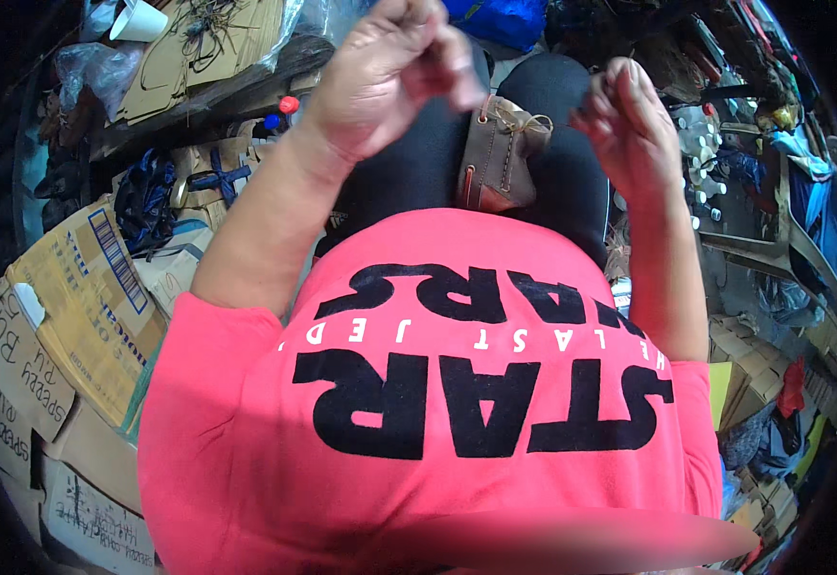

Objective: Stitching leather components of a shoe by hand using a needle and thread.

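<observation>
Between my black-clad thighs rests a brown leather shoe upper (pixel 506 158), with a stitched seam, an orange-brown lace along its side and a tied end of pale lace at its top. Neither hand touches it. Up and left of it, my left hand (pixel 389 81) is raised with its fingers curled together, slightly blurred. My right hand (pixel 634 129) is held up over my right thigh, thumb and fingers pinched. Whatever either hand grips is too small or hidden to make out.
At the far left, a wooden bench bears brown cardboard sheets (pixel 183 62) and a white cup (pixel 138 21). Cardboard boxes (pixel 78 307) crowd my left side. White bottles (pixel 701 144) and a dark frame stand to the right. A blue bag (pixel 500 21) lies ahead.
</observation>
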